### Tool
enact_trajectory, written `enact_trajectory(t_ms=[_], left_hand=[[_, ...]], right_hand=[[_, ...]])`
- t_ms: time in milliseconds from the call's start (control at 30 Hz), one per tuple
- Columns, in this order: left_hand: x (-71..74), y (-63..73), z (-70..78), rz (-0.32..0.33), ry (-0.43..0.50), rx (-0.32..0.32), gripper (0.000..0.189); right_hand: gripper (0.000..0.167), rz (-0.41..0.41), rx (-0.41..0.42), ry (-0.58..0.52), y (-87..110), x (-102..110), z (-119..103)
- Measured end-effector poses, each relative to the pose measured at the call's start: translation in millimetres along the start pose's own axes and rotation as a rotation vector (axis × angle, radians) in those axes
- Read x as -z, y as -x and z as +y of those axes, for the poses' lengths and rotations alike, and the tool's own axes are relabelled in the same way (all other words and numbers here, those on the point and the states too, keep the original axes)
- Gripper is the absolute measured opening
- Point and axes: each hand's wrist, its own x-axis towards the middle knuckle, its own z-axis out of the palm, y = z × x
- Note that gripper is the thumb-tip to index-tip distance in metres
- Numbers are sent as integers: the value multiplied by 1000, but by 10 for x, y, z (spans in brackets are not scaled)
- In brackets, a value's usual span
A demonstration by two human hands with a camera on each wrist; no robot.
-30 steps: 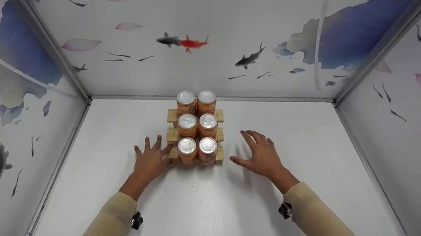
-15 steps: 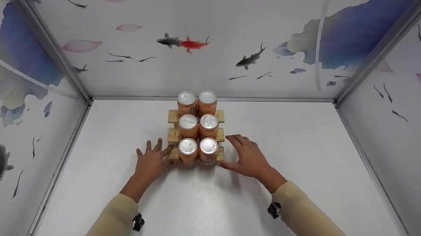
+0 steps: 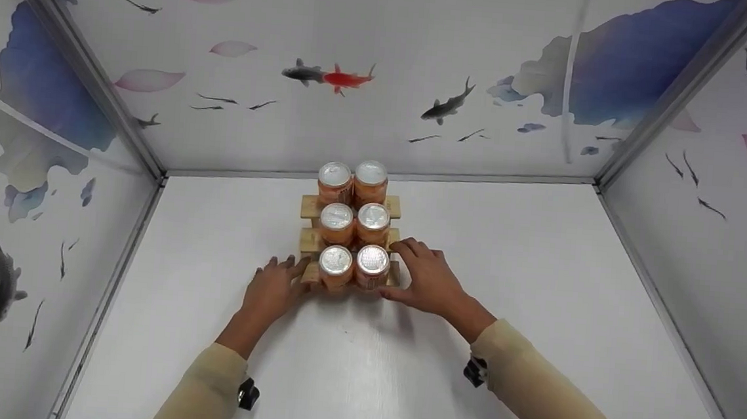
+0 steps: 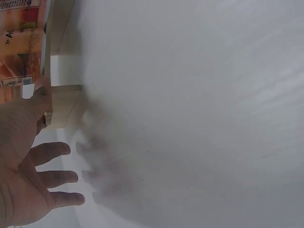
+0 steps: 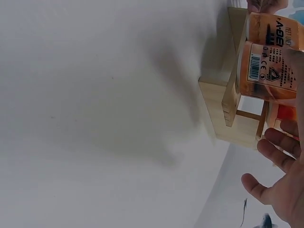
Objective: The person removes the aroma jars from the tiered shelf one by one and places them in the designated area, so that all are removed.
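The right hand (image 3: 431, 280) has reached the wooden rack (image 3: 310, 206), grip half open, no hold visible, so with the left hand (image 3: 269, 291) pinching opposite, both ends are covered.

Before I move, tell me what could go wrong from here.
Tipping: six cans stand upright on the stepped rack with no strap in sight; a tilt could topple some.
Twisting: the left grip pinches the rack near its front, while the fingers of the right grip reach further back; an uneven lift might turn it.
Knocking: the right thumb is close to the front right can; closing in could nudge it.
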Motion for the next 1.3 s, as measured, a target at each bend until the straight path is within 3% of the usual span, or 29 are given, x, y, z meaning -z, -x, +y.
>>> enact_trajectory(t_ms=[733, 1000, 1300], left_hand=[[-36, -5, -27, -17, 154, 57, 54], [-59, 2, -51, -30, 153, 51, 55], [-28, -2, -50, -31, 182, 65, 55]], right_hand=[[84, 114, 22, 45, -101, -106, -210], [76, 156, 56, -5, -61, -175, -212], [77, 167, 46, -30, -9, -121, -109]])
